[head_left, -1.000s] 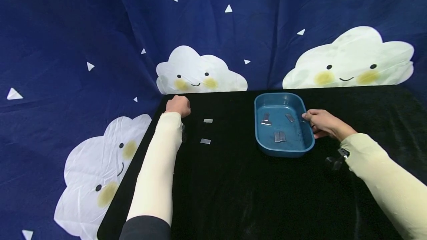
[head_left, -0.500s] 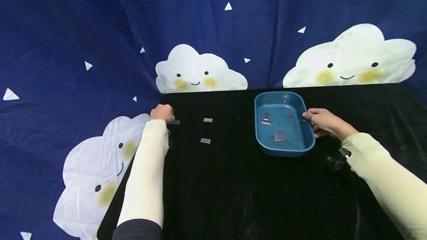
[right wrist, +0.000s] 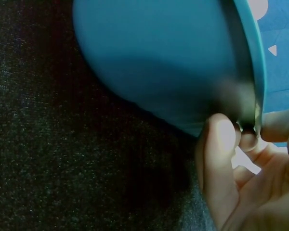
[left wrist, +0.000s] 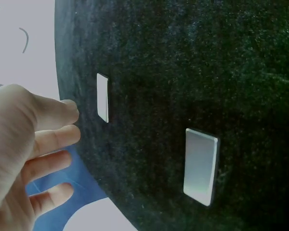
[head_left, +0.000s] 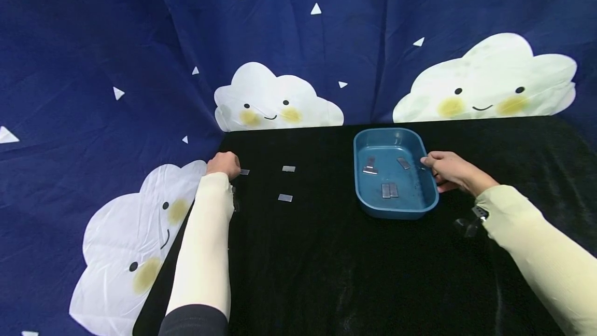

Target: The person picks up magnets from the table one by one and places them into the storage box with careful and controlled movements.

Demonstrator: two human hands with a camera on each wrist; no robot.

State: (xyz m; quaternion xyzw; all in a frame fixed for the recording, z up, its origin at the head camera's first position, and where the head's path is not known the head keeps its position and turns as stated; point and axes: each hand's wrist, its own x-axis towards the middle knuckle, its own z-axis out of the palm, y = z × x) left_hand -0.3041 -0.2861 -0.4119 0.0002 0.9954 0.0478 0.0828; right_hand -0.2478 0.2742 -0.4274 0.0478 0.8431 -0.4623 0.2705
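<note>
At the far left of the table my left hand (head_left: 224, 165) is beside a small flat silver rectangular piece (head_left: 244, 172). In the left wrist view the left hand (left wrist: 33, 149) has loosely bent fingers with nothing between them, just short of a silver piece (left wrist: 102, 97). Two more such pieces, a back one (head_left: 288, 169) and a front one (head_left: 285, 198), lie to its right. My right hand (head_left: 452, 170) grips the right rim of a blue plastic tub (head_left: 396, 210), thumb and fingers on either side of the wall (right wrist: 260, 72). Inside the tub lie several silver pieces (head_left: 386, 191).
A black cloth (head_left: 317, 268) covers the table. Its left edge runs diagonally past the left forearm. Behind and to the left hangs a dark blue curtain (head_left: 280, 30) with white smiling clouds (head_left: 494, 82).
My left hand has moved left and slightly toward me, and a silver piece now shows beside it. My right hand and the tub have stayed in place.
</note>
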